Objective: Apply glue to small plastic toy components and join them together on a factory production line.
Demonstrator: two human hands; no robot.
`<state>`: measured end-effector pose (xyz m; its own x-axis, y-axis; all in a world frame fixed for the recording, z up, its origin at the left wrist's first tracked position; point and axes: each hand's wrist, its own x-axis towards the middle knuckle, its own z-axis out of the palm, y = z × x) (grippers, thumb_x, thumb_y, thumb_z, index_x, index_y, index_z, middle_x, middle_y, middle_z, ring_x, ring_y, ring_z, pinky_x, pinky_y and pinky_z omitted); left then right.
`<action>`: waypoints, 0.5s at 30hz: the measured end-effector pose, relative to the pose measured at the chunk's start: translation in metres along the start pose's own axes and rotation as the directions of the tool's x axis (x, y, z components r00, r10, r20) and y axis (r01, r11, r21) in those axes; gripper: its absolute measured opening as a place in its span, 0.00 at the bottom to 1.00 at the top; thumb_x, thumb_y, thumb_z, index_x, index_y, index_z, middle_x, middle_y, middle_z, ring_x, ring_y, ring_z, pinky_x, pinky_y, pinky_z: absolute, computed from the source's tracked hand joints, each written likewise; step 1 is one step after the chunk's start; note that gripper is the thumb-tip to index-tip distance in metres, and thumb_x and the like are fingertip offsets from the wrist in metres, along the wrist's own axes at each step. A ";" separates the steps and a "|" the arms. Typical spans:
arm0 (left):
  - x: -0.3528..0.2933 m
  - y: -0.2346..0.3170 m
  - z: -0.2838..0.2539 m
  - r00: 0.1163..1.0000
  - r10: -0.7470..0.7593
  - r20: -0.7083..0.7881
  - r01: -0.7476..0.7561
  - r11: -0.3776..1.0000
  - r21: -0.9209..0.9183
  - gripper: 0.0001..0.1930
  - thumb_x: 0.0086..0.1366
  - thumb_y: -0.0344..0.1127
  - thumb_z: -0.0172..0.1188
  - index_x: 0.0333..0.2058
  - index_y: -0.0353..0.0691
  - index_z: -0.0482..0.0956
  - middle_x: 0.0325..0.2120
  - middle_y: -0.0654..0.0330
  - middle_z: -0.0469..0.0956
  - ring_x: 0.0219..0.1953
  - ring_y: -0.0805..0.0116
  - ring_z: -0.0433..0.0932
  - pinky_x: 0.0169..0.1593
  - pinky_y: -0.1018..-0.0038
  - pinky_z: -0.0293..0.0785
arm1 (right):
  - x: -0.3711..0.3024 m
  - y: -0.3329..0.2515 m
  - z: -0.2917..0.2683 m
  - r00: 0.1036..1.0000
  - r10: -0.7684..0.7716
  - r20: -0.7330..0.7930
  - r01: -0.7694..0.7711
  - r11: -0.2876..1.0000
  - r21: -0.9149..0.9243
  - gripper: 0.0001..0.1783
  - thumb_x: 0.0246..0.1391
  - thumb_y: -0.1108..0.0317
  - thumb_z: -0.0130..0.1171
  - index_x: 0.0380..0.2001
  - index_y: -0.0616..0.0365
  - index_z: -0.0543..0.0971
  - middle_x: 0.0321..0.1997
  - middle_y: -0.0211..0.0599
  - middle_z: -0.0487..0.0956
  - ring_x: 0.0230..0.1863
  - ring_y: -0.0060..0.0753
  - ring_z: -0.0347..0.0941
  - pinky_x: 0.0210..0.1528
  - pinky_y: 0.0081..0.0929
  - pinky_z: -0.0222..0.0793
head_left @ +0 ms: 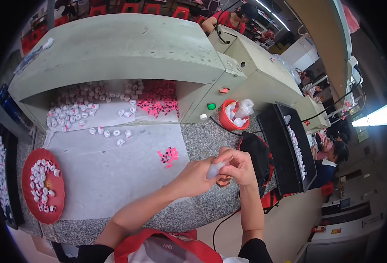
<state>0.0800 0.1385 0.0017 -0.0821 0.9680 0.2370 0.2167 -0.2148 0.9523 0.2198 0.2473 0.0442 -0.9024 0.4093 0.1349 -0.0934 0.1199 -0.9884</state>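
My two hands meet over the right part of the work surface. Between them is a small whitish, translucent, rounded piece (215, 170); its exact kind I cannot make out. My left hand (192, 178) is closed around its lower side. My right hand (239, 165) pinches at its upper end with thumb and fingers. Just below the fingers shows a brown-orange object (223, 180), partly hidden. Left of my hands, a small pile of pink and dark pieces (169, 157) lies on the white paper sheet (114, 175).
A pale green box-shaped machine (128, 48) stands ahead, with many small white parts (77, 113) and pink pieces (158, 103) in its opening. A red plate (30, 193) of parts sits left. A red bucket (228, 125), black bag (252, 153) and black tray (285, 188) are right. Co-workers sit beyond.
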 end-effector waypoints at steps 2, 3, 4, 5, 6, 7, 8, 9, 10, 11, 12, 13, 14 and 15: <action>-0.001 -0.001 0.001 0.999 0.044 -0.003 -0.044 0.999 -0.030 0.19 0.55 0.33 0.60 0.46 0.38 0.69 0.30 0.47 0.79 0.36 0.44 0.78 0.37 0.58 0.74 | 0.001 -0.003 -0.005 0.996 0.003 0.087 -0.002 1.000 -0.008 0.13 0.50 0.74 0.63 0.40 0.65 0.77 0.33 0.33 0.70 0.19 0.14 0.63 0.12 0.11 0.56; -0.002 -0.001 0.003 0.998 0.030 -0.052 -0.029 0.999 0.016 0.18 0.55 0.32 0.60 0.44 0.36 0.69 0.30 0.47 0.79 0.34 0.44 0.78 0.35 0.58 0.74 | 0.003 -0.006 -0.001 0.995 0.014 0.097 -0.012 1.000 -0.015 0.13 0.50 0.74 0.63 0.40 0.65 0.77 0.33 0.33 0.70 0.19 0.14 0.63 0.12 0.11 0.56; -0.002 -0.001 0.003 0.995 0.017 -0.102 -0.010 0.998 0.061 0.17 0.54 0.31 0.60 0.42 0.35 0.68 0.29 0.47 0.78 0.32 0.44 0.78 0.33 0.57 0.73 | 0.005 -0.010 0.005 0.999 -0.026 -0.022 0.022 0.990 -0.139 0.13 0.49 0.75 0.63 0.39 0.66 0.77 0.32 0.32 0.70 0.19 0.14 0.64 0.12 0.12 0.56; -0.003 0.002 0.002 0.993 0.015 -0.114 -0.009 0.999 0.051 0.17 0.54 0.31 0.60 0.42 0.35 0.68 0.29 0.47 0.78 0.32 0.44 0.78 0.33 0.57 0.73 | 0.006 -0.013 0.012 0.988 -0.082 -0.133 0.044 0.963 -0.265 0.12 0.48 0.76 0.64 0.37 0.66 0.77 0.31 0.32 0.70 0.19 0.14 0.64 0.12 0.13 0.56; -0.003 0.006 -0.001 0.990 0.015 -0.143 0.006 0.989 0.148 0.16 0.53 0.29 0.60 0.39 0.34 0.67 0.28 0.46 0.78 0.30 0.44 0.78 0.31 0.56 0.72 | 0.005 -0.016 0.016 0.989 -0.073 -0.125 0.037 0.962 -0.272 0.12 0.48 0.76 0.64 0.37 0.66 0.77 0.31 0.32 0.70 0.19 0.14 0.64 0.12 0.13 0.56; -0.003 0.009 -0.002 0.985 0.016 -0.171 0.026 0.970 0.244 0.15 0.52 0.28 0.59 0.37 0.33 0.65 0.27 0.46 0.78 0.28 0.45 0.78 0.29 0.56 0.71 | 0.002 -0.018 0.021 0.984 -0.046 -0.175 0.006 0.975 -0.224 0.12 0.47 0.77 0.65 0.36 0.67 0.77 0.30 0.32 0.70 0.20 0.14 0.65 0.13 0.13 0.58; -0.003 0.008 -0.001 0.984 0.014 -0.180 0.029 0.972 0.233 0.15 0.52 0.28 0.59 0.37 0.33 0.65 0.27 0.46 0.78 0.28 0.45 0.78 0.29 0.56 0.71 | 0.002 -0.020 0.025 0.975 -0.017 -0.224 -0.023 0.984 -0.174 0.12 0.45 0.77 0.66 0.34 0.68 0.76 0.28 0.32 0.71 0.21 0.14 0.66 0.14 0.14 0.59; -0.005 0.007 -0.001 0.974 0.058 -0.217 0.000 0.965 0.261 0.14 0.52 0.28 0.59 0.35 0.33 0.64 0.25 0.46 0.77 0.27 0.45 0.77 0.28 0.55 0.70 | 0.004 -0.023 0.029 0.976 -0.009 -0.216 -0.030 0.984 -0.177 0.12 0.45 0.77 0.66 0.34 0.68 0.76 0.28 0.32 0.71 0.21 0.14 0.66 0.14 0.14 0.59; -0.006 0.007 -0.001 0.962 0.102 -0.252 -0.026 0.957 0.291 0.14 0.51 0.27 0.58 0.33 0.33 0.63 0.24 0.45 0.77 0.26 0.44 0.77 0.27 0.54 0.69 | 0.005 -0.027 0.034 0.962 0.041 -0.269 -0.084 0.985 -0.150 0.12 0.44 0.77 0.66 0.33 0.68 0.76 0.27 0.31 0.71 0.22 0.14 0.66 0.16 0.14 0.60; -0.008 0.007 -0.002 0.961 0.098 -0.259 -0.021 0.959 0.284 0.14 0.51 0.27 0.58 0.33 0.33 0.63 0.24 0.45 0.77 0.26 0.44 0.77 0.27 0.54 0.69 | 0.006 -0.028 0.036 0.943 0.091 -0.321 -0.135 0.984 -0.120 0.12 0.43 0.77 0.67 0.32 0.67 0.76 0.26 0.31 0.71 0.23 0.14 0.66 0.17 0.15 0.60; -0.007 0.009 -0.004 0.972 0.089 -0.218 -0.029 0.964 0.264 0.13 0.51 0.28 0.58 0.34 0.33 0.64 0.25 0.45 0.77 0.28 0.44 0.77 0.29 0.54 0.70 | 0.006 -0.030 0.034 0.943 0.094 -0.318 -0.140 0.982 -0.126 0.12 0.43 0.77 0.67 0.32 0.67 0.76 0.26 0.31 0.71 0.23 0.14 0.66 0.17 0.15 0.60; -0.006 0.010 -0.006 0.981 0.081 -0.176 -0.036 0.969 0.245 0.13 0.52 0.28 0.57 0.35 0.33 0.65 0.27 0.45 0.77 0.29 0.44 0.77 0.30 0.55 0.71 | 0.006 -0.030 0.027 0.966 0.053 -0.254 -0.095 0.984 -0.154 0.13 0.40 0.74 0.70 0.30 0.67 0.77 0.25 0.31 0.72 0.24 0.17 0.65 0.22 0.17 0.59; -0.006 0.010 -0.008 0.981 0.082 -0.178 -0.038 0.970 0.239 0.13 0.52 0.28 0.57 0.35 0.33 0.65 0.27 0.45 0.77 0.29 0.44 0.77 0.30 0.55 0.71 | 0.005 -0.030 0.022 0.982 0.013 -0.187 -0.047 0.983 -0.178 0.15 0.38 0.71 0.72 0.28 0.66 0.78 0.25 0.32 0.73 0.25 0.19 0.64 0.26 0.19 0.57; -0.007 0.011 -0.009 0.994 0.095 -0.059 -0.084 0.983 0.165 0.13 0.52 0.29 0.57 0.36 0.33 0.66 0.27 0.46 0.78 0.31 0.45 0.78 0.32 0.56 0.72 | 0.005 -0.027 0.017 0.982 0.014 -0.186 -0.049 0.982 -0.182 0.15 0.38 0.71 0.72 0.28 0.66 0.78 0.25 0.32 0.73 0.25 0.19 0.64 0.26 0.19 0.57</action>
<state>0.0737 0.1283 0.0123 -0.1186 0.9340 0.3370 0.3804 -0.2708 0.8843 0.2103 0.2308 0.0704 -0.8094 0.5724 0.1315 0.0291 0.2628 -0.9644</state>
